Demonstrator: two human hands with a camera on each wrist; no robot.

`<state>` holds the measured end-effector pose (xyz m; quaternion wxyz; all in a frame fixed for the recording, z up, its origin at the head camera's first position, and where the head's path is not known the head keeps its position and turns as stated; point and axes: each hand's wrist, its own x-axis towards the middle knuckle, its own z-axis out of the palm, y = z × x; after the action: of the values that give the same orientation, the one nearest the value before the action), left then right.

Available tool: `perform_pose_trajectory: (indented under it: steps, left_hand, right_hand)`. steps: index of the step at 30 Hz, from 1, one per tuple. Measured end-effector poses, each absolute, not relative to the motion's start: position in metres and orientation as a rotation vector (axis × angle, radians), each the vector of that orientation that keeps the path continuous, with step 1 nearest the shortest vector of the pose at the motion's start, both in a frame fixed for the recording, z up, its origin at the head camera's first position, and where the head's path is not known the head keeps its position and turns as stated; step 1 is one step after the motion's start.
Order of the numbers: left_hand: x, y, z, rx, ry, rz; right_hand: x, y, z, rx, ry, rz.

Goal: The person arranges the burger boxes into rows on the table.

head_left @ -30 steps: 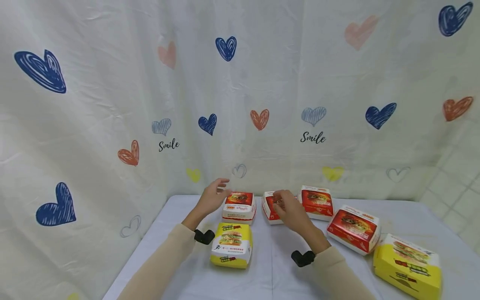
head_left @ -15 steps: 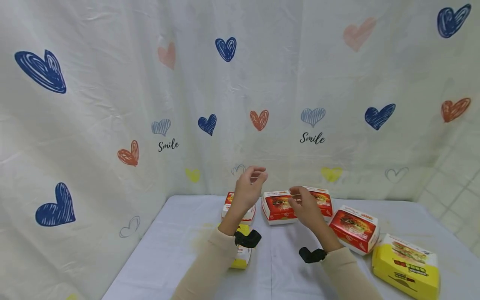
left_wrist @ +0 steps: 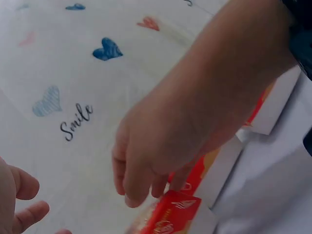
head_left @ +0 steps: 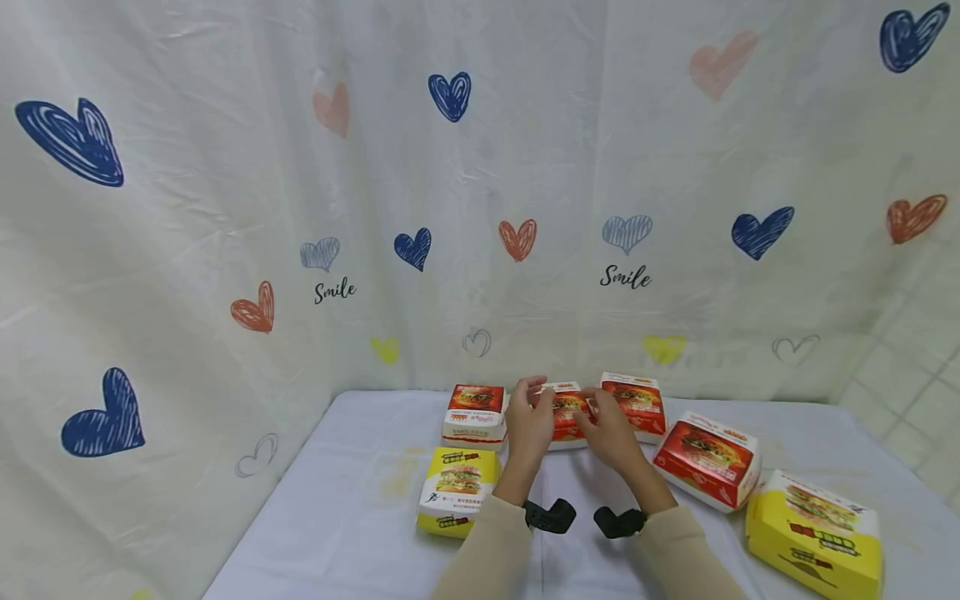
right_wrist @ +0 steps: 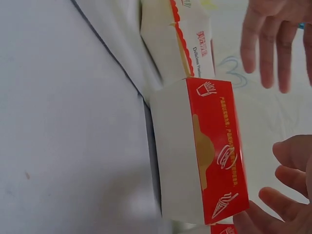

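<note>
A red-and-white burger box (head_left: 567, 418) lies near the back of the table, between my two hands. My left hand (head_left: 529, 427) is at its left side, fingers loosely bent and holding nothing. On the other side, my right hand (head_left: 611, 432) has its fingertips at the box's right edge; whether they touch it I cannot tell. In the right wrist view the box (right_wrist: 219, 151) shows its red flap, with the left hand (right_wrist: 278, 44) apart from it. The left wrist view has the right hand (left_wrist: 165, 136) over the boxes.
Left of the hands, another red-and-white box (head_left: 474, 421) stands behind a yellow-and-white one (head_left: 456, 487). Rightward, a red box (head_left: 634, 407), a second red box (head_left: 708, 457) and a yellow box (head_left: 817, 533) form a slanting row. A heart-printed curtain (head_left: 555, 167) hangs behind the table.
My left hand has swung rightward from the left red box, then lowered to the middle box's left side. My right hand has shifted slightly right to that box's other side.
</note>
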<state>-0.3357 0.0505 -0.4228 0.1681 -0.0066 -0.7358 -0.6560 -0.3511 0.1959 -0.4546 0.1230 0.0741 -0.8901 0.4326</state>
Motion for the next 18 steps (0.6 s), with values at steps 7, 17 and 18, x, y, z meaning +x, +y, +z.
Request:
perform_pose_trajectory:
  steps: [7, 17, 18]
  left_hand:
    - [-0.339, 0.056, -0.454, 0.026, -2.191, -1.759]
    - [-0.34, 0.061, -0.471, 0.07, -2.335, -1.64]
    - [-0.341, 0.061, -0.472, 0.075, -2.347, -1.648]
  right_hand:
    - [-0.349, 0.203, -0.46, 0.198, -2.639, 1.269]
    - [-0.349, 0.21, -0.466, 0.218, -2.737, 1.197]
    - [-0.349, 0.21, -0.467, 0.227, -2.744, 1.201]
